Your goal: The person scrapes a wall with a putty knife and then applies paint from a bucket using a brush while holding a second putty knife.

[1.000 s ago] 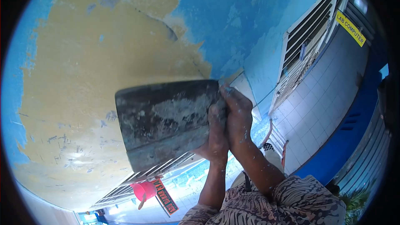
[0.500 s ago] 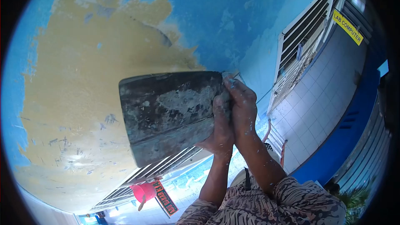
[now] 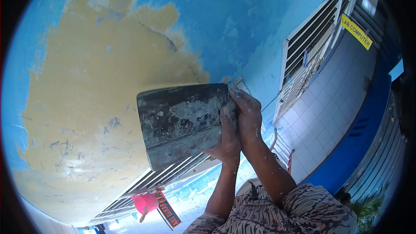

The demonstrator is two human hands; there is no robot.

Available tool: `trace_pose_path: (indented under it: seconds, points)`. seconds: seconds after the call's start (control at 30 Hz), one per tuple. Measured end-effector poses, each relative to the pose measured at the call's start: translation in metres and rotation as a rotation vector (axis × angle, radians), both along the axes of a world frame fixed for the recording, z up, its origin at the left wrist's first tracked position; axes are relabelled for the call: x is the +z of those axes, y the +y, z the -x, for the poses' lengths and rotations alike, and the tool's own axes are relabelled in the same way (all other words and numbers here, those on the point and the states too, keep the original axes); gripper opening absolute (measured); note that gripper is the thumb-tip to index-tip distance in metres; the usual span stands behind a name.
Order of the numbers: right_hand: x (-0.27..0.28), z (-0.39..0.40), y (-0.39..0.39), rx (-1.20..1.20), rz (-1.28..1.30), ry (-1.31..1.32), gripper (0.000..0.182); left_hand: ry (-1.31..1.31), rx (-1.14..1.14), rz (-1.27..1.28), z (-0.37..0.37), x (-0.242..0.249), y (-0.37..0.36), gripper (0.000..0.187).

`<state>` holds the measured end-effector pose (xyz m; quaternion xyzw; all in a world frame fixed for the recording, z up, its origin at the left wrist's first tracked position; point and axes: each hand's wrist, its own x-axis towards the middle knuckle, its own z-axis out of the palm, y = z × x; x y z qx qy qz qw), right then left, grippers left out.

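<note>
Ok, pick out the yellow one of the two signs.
The LAB COMPUTER sign, at upper right, with dark letters on yellow. The other sign, by the pink container at lower left, has reddish letters on dark.

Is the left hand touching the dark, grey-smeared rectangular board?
Touching: the head view shows the left hand gripping the board, thumb over its edge.

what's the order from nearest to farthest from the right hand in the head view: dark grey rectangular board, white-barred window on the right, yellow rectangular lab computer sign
1. Dark grey rectangular board: touching the right hand, on its left.
2. White-barred window: up and right of the hand.
3. Yellow rectangular lab computer sign: farther up and right, past the window.
</note>
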<state>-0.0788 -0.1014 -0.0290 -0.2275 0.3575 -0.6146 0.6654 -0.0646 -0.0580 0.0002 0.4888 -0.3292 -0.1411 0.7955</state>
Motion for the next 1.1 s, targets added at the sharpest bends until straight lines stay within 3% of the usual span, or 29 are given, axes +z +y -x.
trace_pose_path:
  seconds: [0.1, 0.23, 0.33, 0.4, 0.47, 0.6, 0.67, 0.73, 0.8, 0.87, 0.9, 1.0, 1.03, 1.07, 1.1]
  points:
    - [0.012, 0.005, 0.001, 0.088, -0.017, -0.336, 0.026, -0.224, 0.092, 0.021, -0.005, -0.003, -0.003, 0.035]
    - [0.009, -0.002, 0.008, 0.058, -0.036, -0.287, 0.026, -0.216, 0.083, -0.041, -0.008, -0.004, 0.007, 0.036]
    - [0.002, 0.000, 0.003, 0.031, -0.046, -0.187, 0.026, 0.016, -0.001, 0.015, -0.004, -0.004, 0.003, 0.034]
    - [0.002, 0.012, -0.016, 0.037, -0.003, -0.127, 0.027, -0.253, 0.051, -0.059, -0.007, -0.010, -0.010, 0.031]
    - [0.015, 0.014, -0.015, 0.016, 0.039, -0.263, 0.029, -0.283, 0.064, 0.003, -0.001, -0.005, -0.012, 0.031]
    - [-0.003, 0.008, -0.010, 0.028, -0.030, -0.172, 0.029, -0.035, 0.003, 0.008, 0.004, -0.011, -0.008, 0.032]
    - [0.008, 0.015, -0.012, 0.013, 0.041, -0.142, 0.028, -0.092, 0.066, -0.063, 0.003, -0.013, -0.012, 0.030]
    - [0.010, 0.019, -0.024, 0.037, 0.024, -0.273, 0.026, -0.148, 0.024, -0.053, -0.001, -0.008, -0.017, 0.031]
    - [0.016, 0.023, -0.027, 0.024, 0.023, -0.322, 0.023, -0.365, -0.036, -0.015, -0.006, -0.014, -0.016, 0.032]
    - [0.013, 0.025, -0.022, 0.005, 0.039, -0.327, 0.021, -0.287, -0.132, -0.374, -0.012, -0.010, 0.017, 0.028]
    - [0.009, 0.029, -0.014, 0.094, 0.001, -0.262, 0.019, -0.262, -0.145, -0.611, -0.017, -0.008, 0.040, 0.026]
    - [-0.033, 0.043, 0.008, 0.199, 0.000, -0.022, 0.015, 0.194, -0.408, -0.236, -0.061, -0.077, 0.118, 0.030]
    - [-0.048, 0.054, 0.015, 0.250, 0.072, 0.184, 0.015, 0.248, -0.442, -0.175, -0.079, -0.111, 0.143, 0.029]
    - [-0.057, 0.061, 0.022, 0.303, 0.145, 0.390, 0.014, 0.219, -0.335, -0.260, -0.085, -0.120, 0.152, 0.030]
    - [-0.061, 0.066, 0.030, 0.315, 0.149, 0.399, 0.014, 0.310, -0.393, -0.122, -0.085, -0.119, 0.162, 0.031]
